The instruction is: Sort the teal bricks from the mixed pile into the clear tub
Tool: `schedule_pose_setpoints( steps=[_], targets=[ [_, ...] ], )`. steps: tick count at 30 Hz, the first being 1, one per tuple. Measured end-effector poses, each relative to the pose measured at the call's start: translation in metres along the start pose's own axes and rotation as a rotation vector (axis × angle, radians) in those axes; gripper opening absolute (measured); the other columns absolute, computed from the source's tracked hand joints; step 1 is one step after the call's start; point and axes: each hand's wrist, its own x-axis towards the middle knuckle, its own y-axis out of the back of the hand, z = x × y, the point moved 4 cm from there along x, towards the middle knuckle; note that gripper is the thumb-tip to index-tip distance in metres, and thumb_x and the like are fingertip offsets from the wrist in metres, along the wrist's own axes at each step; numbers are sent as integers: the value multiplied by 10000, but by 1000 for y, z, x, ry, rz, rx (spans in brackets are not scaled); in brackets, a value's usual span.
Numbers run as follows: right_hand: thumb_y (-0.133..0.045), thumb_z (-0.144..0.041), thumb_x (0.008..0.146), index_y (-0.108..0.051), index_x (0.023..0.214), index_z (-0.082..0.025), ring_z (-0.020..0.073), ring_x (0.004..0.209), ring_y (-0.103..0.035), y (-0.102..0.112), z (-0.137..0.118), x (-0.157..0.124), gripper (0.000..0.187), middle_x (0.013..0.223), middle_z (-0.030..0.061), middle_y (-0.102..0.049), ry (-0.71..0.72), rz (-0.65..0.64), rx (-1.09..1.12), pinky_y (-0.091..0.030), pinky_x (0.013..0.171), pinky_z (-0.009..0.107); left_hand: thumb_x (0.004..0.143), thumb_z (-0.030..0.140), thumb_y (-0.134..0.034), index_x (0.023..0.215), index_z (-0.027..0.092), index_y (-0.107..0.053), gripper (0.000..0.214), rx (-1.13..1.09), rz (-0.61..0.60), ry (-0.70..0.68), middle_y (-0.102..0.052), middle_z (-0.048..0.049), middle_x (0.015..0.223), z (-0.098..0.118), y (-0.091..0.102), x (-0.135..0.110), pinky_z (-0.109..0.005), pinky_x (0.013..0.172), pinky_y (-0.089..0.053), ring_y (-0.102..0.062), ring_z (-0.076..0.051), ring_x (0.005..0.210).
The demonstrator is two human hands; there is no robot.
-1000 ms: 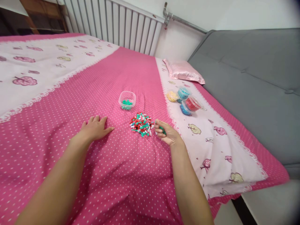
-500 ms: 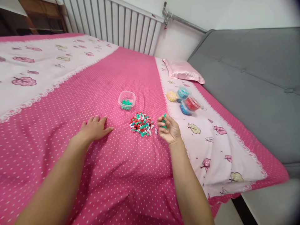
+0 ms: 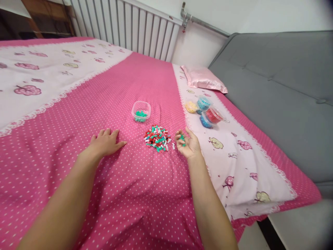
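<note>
A heap of small red, white and green plastic pieces (image 3: 157, 138) lies on the pink dotted bedspread (image 3: 145, 180). Just right of it, my right hand (image 3: 189, 143) is turned palm up, its fingers curled round several small green pieces (image 3: 182, 139). Left of the heap, my left hand (image 3: 106, 142) rests flat on the cloth, fingers spread, holding nothing. Behind the heap stands a clear plastic tub (image 3: 141, 107) without a lid, with green pieces (image 3: 141, 116) in its bottom.
To the right sit a red-filled tub (image 3: 213, 115), blue-filled tubs (image 3: 204, 103) and a batch of yellow pieces (image 3: 191, 107). A pink pillow (image 3: 204, 78) lies beyond them. A grey padded headboard (image 3: 275, 93) borders the right side; a white radiator (image 3: 130, 27) stands at the back.
My right hand has opened a little, and the green piece held at its fingertips now lies lower, among those in the palm. My left hand has stayed in place.
</note>
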Motion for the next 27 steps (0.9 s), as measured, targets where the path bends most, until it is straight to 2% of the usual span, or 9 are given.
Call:
schedule_pose_setpoints(
  steps=[4,7,11,14,18,24,27],
  targets=[
    [-444,-230,862,-514,790,-171,105,603,-584,10,-3,4,117,669,27,-569,50,134,38,-507,442,159,850,562,-357,1432,125,-314,729,2,-3,-2,-362,-217,1443,0,0,0,-562,1028,-296,-314,-386,1329],
    [-429,-123,778,-498,777,-182,114,626,-598,16,-6,8,90,678,14,-554,71,172,43,-566,547,215,854,560,-351,1432,128,-311,723,7,-6,1,-356,-215,1445,-1,0,0,-561,1035,-287,-301,-384,1336],
    [-393,30,605,-481,775,-188,98,633,-600,22,-9,12,290,676,-17,-538,88,228,53,-587,598,234,857,553,-351,1434,130,-304,717,9,-16,4,-350,-215,1446,0,0,0,-559,1041,-281,-295,-383,1339],
    [-333,99,527,-480,803,-191,81,647,-599,24,-9,13,426,719,-28,-549,66,288,58,-595,617,227,856,557,-353,1436,129,-298,722,8,-17,2,-351,-216,1443,0,0,0,-556,1040,-283,-299,-381,1337],
    [-298,126,519,-473,832,-188,73,663,-593,23,-7,12,477,755,-24,-541,64,309,61,-599,617,216,855,558,-358,1433,122,-305,726,6,-10,0,-361,-219,1436,0,-1,0,-560,1036,-286,-308,-386,1329],
    [-351,65,583,-460,817,-196,92,645,-576,21,-9,9,367,743,-10,-534,63,315,67,-603,575,241,848,554,-367,1427,123,-326,723,1,11,-2,-376,-221,1431,-1,-1,0,-567,1019,-300,-325,-387,1321],
    [-360,44,568,-462,805,-196,100,639,-581,22,-12,8,353,731,-12,-536,77,293,91,-607,576,265,844,561,-365,1425,126,-331,727,-4,19,-7,-379,-221,1431,-1,-2,1,-572,1016,-301,-325,-388,1321]
  ],
)
